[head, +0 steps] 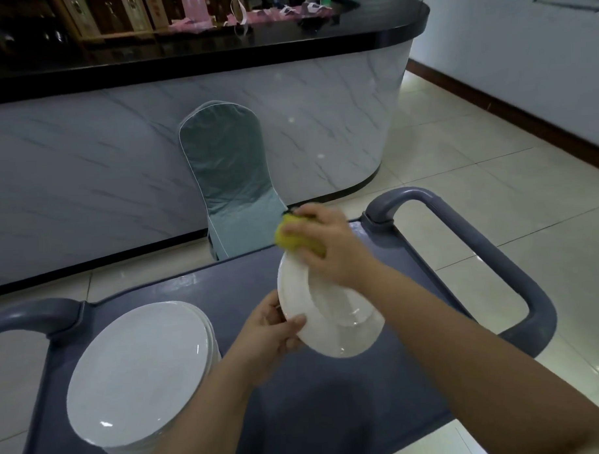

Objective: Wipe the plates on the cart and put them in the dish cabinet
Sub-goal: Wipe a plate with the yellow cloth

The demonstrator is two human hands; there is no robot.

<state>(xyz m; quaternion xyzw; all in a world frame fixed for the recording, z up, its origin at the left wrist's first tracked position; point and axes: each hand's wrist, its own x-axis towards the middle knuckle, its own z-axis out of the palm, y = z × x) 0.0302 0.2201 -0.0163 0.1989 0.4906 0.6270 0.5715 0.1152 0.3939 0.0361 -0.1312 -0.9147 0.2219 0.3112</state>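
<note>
White plate (328, 324): tilted, my left hand (271, 333) pinching its rim
Yellow sponge (283, 235): my right hand (329, 249) curled round it, on the plate's top edge i think

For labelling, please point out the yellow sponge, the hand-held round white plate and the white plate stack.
yellow sponge (283, 232): head view, left end.
hand-held plate (339, 347): head view, lower rim.
plate stack (140, 371): head view, top centre.
</note>
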